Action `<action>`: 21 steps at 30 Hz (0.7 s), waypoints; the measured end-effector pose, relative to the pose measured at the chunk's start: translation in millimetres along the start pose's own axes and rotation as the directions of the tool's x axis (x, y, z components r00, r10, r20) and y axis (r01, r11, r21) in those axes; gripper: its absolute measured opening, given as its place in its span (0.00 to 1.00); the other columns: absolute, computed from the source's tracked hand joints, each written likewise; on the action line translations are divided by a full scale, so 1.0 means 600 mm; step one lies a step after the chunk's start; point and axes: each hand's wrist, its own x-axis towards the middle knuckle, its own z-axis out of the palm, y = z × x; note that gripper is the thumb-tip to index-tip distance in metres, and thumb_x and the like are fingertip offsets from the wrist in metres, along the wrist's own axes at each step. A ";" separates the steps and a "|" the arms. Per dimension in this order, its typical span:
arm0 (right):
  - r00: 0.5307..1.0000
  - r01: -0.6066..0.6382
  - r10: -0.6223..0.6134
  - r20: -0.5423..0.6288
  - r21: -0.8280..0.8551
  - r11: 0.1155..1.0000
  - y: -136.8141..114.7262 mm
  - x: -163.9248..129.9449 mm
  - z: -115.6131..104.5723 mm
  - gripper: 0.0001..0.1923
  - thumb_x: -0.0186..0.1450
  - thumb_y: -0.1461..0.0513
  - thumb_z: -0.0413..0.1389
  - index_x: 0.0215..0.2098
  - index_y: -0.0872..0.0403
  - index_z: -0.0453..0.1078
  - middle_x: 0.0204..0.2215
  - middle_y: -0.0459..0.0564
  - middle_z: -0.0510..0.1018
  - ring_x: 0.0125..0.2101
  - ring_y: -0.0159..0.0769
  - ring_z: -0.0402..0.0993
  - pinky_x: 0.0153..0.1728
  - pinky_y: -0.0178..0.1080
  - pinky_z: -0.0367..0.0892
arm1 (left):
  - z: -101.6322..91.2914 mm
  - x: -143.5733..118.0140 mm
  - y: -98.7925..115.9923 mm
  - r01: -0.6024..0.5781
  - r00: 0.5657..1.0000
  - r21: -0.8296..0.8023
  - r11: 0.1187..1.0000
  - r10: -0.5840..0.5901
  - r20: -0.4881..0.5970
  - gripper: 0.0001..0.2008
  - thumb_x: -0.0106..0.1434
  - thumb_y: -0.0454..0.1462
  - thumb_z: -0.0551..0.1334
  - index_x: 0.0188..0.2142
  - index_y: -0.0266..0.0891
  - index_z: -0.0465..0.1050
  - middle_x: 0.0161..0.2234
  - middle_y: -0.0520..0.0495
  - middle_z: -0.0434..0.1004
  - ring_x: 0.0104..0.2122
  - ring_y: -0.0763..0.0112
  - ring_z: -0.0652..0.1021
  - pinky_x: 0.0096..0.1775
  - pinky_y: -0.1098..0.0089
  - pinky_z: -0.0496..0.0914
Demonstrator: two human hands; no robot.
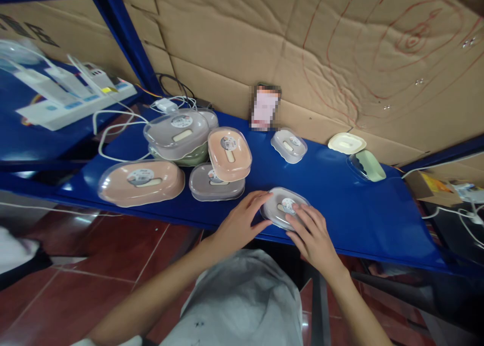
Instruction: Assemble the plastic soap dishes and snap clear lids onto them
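Hands: our left hand [242, 220] and right hand [312, 232] both sit on the small grey oval plastic box with a clear lid [284, 208]; fingers loosely spread, flat on the lid, not pinching
Where it is: near the front edge of the blue metal shelf [340, 194], right in front of us
Looks done: a cream oval lid [347, 143] and a pale green oval tray [368, 165] lie apart at the right, so we'd guess one box is already opened
Looks left: the pile of closed peach, grey and green boxes [189, 154] at the left, plus one small clear-lidded box [289, 145] at the back
Hard to see: our fingers cover part of the lid, can't tell if it's latched; the card [265, 107] against the cardboard is blurred out
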 end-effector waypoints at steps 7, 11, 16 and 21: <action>0.883 -0.468 0.433 -0.182 -0.265 0.843 0.141 -0.031 -0.029 0.25 0.77 0.55 0.55 0.71 0.45 0.67 0.66 0.57 0.75 0.64 0.59 0.71 0.60 0.59 0.71 | 0.004 -0.008 0.001 -0.017 1.000 0.079 0.997 0.016 0.014 0.23 0.75 0.38 0.63 0.67 0.48 0.67 0.66 0.41 0.71 0.64 0.57 0.76 0.66 0.52 0.72; 0.866 -0.499 0.472 -0.162 -0.237 0.834 0.230 0.014 -0.020 0.26 0.79 0.52 0.49 0.71 0.48 0.67 0.68 0.59 0.72 0.67 0.57 0.68 0.63 0.59 0.70 | 0.009 -0.010 0.000 -0.044 0.999 0.166 0.985 0.046 -0.005 0.17 0.75 0.37 0.62 0.62 0.46 0.73 0.65 0.41 0.72 0.64 0.56 0.76 0.65 0.51 0.74; 0.877 -0.480 0.463 -0.125 -0.203 0.854 0.305 0.087 -0.003 0.31 0.80 0.51 0.41 0.78 0.49 0.52 0.77 0.59 0.56 0.75 0.53 0.54 0.70 0.64 0.58 | 0.012 -0.012 -0.002 -0.081 0.996 0.213 0.974 0.088 -0.024 0.14 0.75 0.36 0.62 0.59 0.45 0.74 0.64 0.41 0.72 0.63 0.57 0.78 0.63 0.53 0.76; 0.689 -0.724 0.668 -0.279 -0.303 0.620 0.390 0.059 -0.011 0.32 0.77 0.52 0.44 0.72 0.60 0.60 0.70 0.71 0.67 0.71 0.62 0.59 0.67 0.71 0.54 | 0.012 -0.012 -0.003 -0.102 0.993 0.256 0.961 0.111 -0.024 0.14 0.76 0.37 0.61 0.59 0.45 0.74 0.64 0.41 0.73 0.62 0.57 0.78 0.63 0.53 0.76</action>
